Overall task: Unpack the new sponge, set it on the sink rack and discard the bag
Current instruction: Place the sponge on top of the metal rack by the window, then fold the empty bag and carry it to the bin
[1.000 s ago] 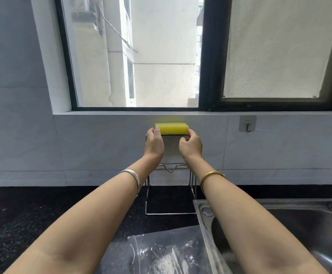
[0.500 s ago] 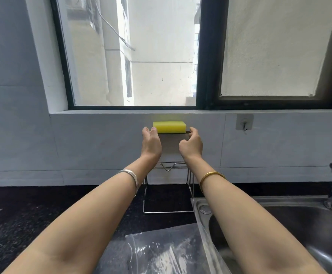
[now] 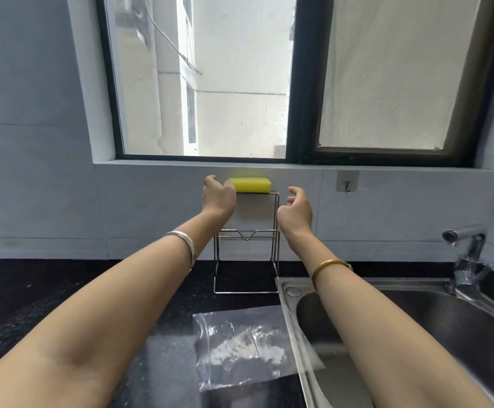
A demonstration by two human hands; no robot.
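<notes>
A yellow sponge (image 3: 250,184) lies flat on the top shelf of a wire sink rack (image 3: 247,240) that stands against the wall tiles. My left hand (image 3: 218,196) hovers at the sponge's left end with fingers apart, just off it. My right hand (image 3: 296,209) is open and empty, off to the right of the rack and a little lower. The clear plastic bag (image 3: 245,346) lies flat on the dark countertop (image 3: 48,298) near me, its right edge hanging over the sink rim.
A steel sink (image 3: 416,328) fills the lower right, with a tap (image 3: 466,254) at its far right corner. A wall hook (image 3: 347,181) sits under the window ledge (image 3: 298,167). The window rises behind the rack.
Both hands have let go of the sponge, which now rests on the rack top. My right hand has pulled away to the right and down; my left hand has opened beside the sponge.
</notes>
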